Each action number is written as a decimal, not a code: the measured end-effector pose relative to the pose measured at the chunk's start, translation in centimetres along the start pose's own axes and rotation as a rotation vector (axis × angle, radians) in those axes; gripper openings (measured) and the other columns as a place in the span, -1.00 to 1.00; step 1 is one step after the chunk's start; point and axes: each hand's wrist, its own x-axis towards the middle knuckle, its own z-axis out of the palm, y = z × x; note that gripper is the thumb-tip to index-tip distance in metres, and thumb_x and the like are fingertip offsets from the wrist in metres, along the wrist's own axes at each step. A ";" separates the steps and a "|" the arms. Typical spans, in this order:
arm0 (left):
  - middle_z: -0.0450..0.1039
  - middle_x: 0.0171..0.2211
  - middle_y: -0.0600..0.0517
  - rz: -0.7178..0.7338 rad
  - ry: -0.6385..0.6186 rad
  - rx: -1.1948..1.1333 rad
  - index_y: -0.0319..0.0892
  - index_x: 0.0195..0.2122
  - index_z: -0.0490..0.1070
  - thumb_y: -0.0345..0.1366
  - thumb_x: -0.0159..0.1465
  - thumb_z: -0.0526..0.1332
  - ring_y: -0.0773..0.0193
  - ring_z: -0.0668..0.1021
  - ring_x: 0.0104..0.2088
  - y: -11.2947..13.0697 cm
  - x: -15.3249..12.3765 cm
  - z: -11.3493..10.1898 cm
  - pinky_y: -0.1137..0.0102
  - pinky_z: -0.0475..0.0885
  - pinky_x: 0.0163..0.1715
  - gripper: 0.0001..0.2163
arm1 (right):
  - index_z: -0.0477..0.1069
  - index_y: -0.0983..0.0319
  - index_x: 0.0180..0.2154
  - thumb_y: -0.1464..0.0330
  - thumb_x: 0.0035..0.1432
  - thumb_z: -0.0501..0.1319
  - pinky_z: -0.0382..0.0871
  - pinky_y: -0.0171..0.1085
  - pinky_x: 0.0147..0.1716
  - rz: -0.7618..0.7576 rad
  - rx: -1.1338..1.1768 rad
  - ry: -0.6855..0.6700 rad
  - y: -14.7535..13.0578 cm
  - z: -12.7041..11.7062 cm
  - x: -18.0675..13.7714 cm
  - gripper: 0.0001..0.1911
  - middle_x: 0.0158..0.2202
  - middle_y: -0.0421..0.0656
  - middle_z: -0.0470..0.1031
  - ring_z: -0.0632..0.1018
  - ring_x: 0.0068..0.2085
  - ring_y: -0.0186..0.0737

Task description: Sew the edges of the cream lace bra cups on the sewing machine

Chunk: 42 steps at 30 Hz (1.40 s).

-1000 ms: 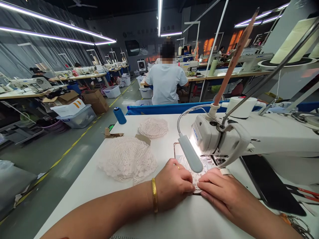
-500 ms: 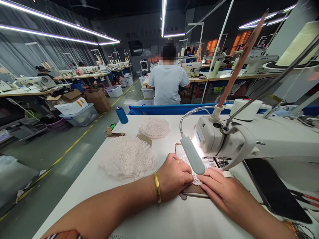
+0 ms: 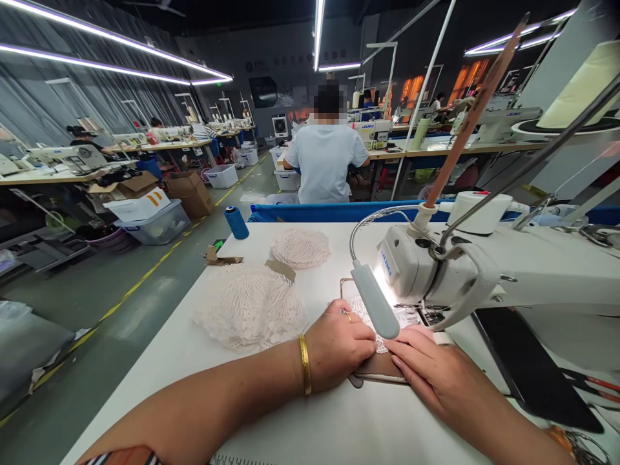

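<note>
At the sewing machine [image 3: 409, 265], my left hand [image 3: 341, 345] has its fingers curled and pressed down on the edge of a strip of white lace [image 3: 381, 347]. My right hand [image 3: 429, 361] lies with fingers stretched out and together, fingertips at the lace's other side. Under the lace is a flat brown piece [image 3: 387, 368] with a pale edge. A grey lamp head [image 3: 374, 300] on a bent metal neck hangs over the work and hides part of the lace. The needle area is mostly hidden behind it.
To the left on the white table [image 3: 188, 361] lies a large heap of white lace [image 3: 252, 307], with a smaller lace bundle [image 3: 300, 248] behind it. A blue thread cone [image 3: 236, 223] stands at the far corner. A person in a light blue shirt [image 3: 324, 161] sits ahead.
The lace between my fingertips has slid slightly away from me, so more of the brown piece shows. Both hands have barely moved.
</note>
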 end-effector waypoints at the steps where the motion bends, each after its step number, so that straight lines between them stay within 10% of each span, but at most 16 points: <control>1: 0.60 -0.33 0.07 -0.001 0.001 0.008 -0.18 -0.23 0.52 -0.47 0.35 0.18 0.26 0.49 -0.32 0.0 0.0 0.0 0.14 0.15 0.09 -0.87 | 0.39 0.15 -0.17 0.45 0.47 0.01 0.43 -0.17 -0.23 0.002 -0.010 0.002 0.0 0.0 0.0 -0.79 -0.15 -0.10 0.58 0.55 -0.19 -0.10; 13: 0.49 -0.44 0.12 -0.016 0.023 0.165 -0.16 -0.40 0.45 -0.48 0.36 0.19 0.28 0.44 -0.36 -1.1 0.7 0.9 0.15 0.11 0.08 -0.81 | 0.42 0.11 0.17 0.32 0.51 -0.04 0.33 -0.26 -0.66 0.151 -0.147 -0.033 1.5 1.7 -0.9 -0.64 -0.01 -0.01 0.62 0.44 -0.61 -0.31; 34: 0.52 -0.40 0.11 -0.069 0.022 0.151 -0.16 -0.39 0.44 -0.44 0.42 0.17 0.25 0.46 -0.31 -1.3 0.8 1.0 0.14 0.13 0.05 -0.79 | 0.49 0.13 0.20 0.25 0.52 -0.12 0.69 -0.01 -0.18 0.173 -0.297 0.059 1.8 2.4 -0.5 -0.51 -0.06 0.05 0.65 0.71 -0.10 0.01; 42: 0.56 -0.28 0.05 -0.148 -0.111 0.126 -0.14 -0.29 0.49 -0.37 0.46 0.15 0.22 0.49 -0.23 -1.2 1.1 0.2 0.14 0.14 0.08 -0.82 | 0.45 0.07 0.25 0.23 0.52 -0.11 0.70 -0.09 -0.29 0.201 -0.243 0.048 1.8 2.4 -0.6 -0.51 0.00 0.04 0.65 0.71 -0.12 -0.02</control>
